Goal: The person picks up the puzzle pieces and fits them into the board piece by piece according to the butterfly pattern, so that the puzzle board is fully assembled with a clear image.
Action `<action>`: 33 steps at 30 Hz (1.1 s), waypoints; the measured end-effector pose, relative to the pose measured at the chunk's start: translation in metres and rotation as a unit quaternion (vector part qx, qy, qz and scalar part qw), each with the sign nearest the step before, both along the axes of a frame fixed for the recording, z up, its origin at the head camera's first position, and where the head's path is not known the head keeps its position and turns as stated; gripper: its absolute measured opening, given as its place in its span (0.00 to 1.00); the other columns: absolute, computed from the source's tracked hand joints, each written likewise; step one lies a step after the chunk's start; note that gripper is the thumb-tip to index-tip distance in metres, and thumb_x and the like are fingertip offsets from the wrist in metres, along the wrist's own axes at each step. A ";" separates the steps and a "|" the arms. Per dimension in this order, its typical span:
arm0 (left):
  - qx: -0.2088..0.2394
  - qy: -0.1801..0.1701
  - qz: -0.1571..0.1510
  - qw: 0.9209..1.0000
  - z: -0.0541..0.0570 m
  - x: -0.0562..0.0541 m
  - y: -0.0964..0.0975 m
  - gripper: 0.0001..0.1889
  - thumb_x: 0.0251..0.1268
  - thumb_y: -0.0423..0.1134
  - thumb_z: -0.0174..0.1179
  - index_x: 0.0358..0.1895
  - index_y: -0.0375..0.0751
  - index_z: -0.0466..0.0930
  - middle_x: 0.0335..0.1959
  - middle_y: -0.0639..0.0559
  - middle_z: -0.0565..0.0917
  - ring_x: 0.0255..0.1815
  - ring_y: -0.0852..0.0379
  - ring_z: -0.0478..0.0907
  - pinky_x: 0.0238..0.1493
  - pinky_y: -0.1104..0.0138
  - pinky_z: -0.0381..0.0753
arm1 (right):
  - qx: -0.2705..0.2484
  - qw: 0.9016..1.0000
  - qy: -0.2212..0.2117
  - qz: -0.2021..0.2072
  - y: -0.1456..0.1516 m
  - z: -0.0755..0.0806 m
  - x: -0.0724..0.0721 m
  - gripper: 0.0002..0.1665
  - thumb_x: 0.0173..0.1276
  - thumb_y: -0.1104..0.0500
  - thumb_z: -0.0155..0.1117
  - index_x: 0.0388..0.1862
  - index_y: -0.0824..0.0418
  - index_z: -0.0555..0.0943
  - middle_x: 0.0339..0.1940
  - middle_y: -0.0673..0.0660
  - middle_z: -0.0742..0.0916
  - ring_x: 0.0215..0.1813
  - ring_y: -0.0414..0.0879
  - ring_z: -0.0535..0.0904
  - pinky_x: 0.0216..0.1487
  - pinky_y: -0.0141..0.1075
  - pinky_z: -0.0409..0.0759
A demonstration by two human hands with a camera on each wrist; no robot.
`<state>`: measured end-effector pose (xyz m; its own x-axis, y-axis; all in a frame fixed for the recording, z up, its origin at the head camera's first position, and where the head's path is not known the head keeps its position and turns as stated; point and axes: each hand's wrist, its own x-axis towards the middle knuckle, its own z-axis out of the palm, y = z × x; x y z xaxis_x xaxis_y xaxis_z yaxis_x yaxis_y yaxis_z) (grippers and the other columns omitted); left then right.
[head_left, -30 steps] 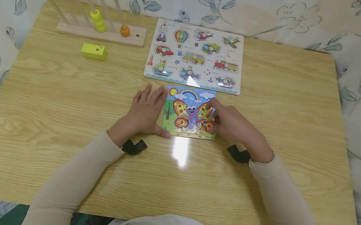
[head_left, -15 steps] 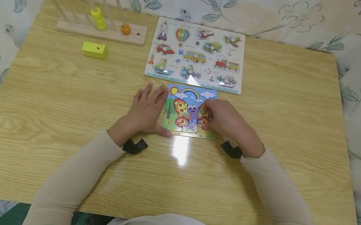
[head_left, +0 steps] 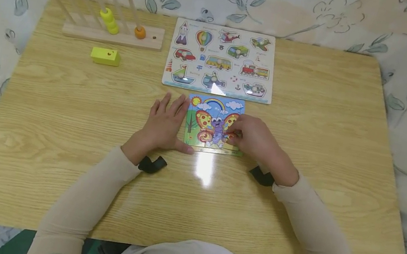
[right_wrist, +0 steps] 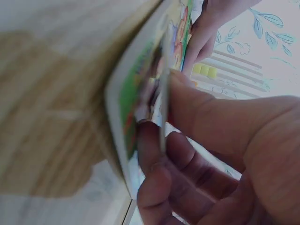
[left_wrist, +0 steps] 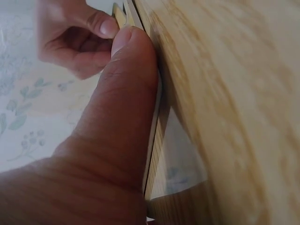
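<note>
A small butterfly jigsaw puzzle [head_left: 211, 106] lies on the table in front of the person. The left hand [head_left: 163, 127] lies spread along its left side, fingers straight, its thumb [left_wrist: 129, 89] at the lower edge of the puzzle. Over the right part of the picture, the right hand [head_left: 259, 141] pinches a thin puzzle piece [right_wrist: 164, 103] between thumb and fingers. The right wrist view shows that piece nearly edge-on, tilted up from the board [right_wrist: 123, 112], with fingertips behind it. The right hand hides the puzzle's right edge in the head view.
Just behind the puzzle lies a white vehicle peg board [head_left: 236, 78]. A wooden rod stand [head_left: 82, 31] with yellow and orange beads stands at the back left. A yellow-green block [head_left: 105, 56] sits before it. Floral cloth [head_left: 338, 19] hangs behind the table.
The right hand moved left over the puzzle's right part, then shifted slightly back right, its fingers now pinching a piece. The left hand has stayed in place.
</note>
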<state>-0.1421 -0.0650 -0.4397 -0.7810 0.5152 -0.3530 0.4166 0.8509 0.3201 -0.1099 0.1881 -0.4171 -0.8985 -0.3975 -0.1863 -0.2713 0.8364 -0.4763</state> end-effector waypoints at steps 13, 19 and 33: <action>-0.003 -0.001 0.002 1.000 -0.001 -0.001 -0.001 0.72 0.35 0.75 0.66 0.78 0.43 0.31 0.80 0.45 0.36 0.77 0.35 0.24 0.73 0.40 0.31 | -0.015 0.998 0.060 -0.022 -0.002 -0.010 0.011 0.08 0.60 0.60 0.71 0.39 0.59 0.88 0.36 0.54 0.80 0.36 0.47 0.74 0.37 0.38 0.73; -0.011 -0.005 -0.002 1.000 -0.003 0.000 0.000 0.72 0.36 0.76 0.65 0.77 0.44 0.29 0.80 0.46 0.35 0.77 0.35 0.24 0.73 0.40 0.32 | 0.001 0.997 0.033 -0.065 0.000 -0.012 0.010 0.18 0.58 0.54 0.73 0.46 0.59 0.83 0.38 0.56 0.82 0.39 0.49 0.77 0.42 0.43 0.75; -0.010 -0.010 0.000 1.000 0.000 0.002 -0.002 0.72 0.37 0.75 0.66 0.77 0.43 0.30 0.80 0.46 0.35 0.77 0.35 0.24 0.73 0.40 0.31 | -0.011 0.995 -0.010 -0.101 0.000 -0.015 0.007 0.17 0.55 0.51 0.75 0.33 0.58 0.78 0.30 0.54 0.81 0.33 0.47 0.73 0.36 0.39 0.71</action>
<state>-0.1396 -0.0670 -0.4401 -0.7740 0.5077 -0.3784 0.4100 0.8572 0.3115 -0.1032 0.1878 -0.4324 -0.9570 -0.2124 -0.1976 -0.0886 0.8626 -0.4982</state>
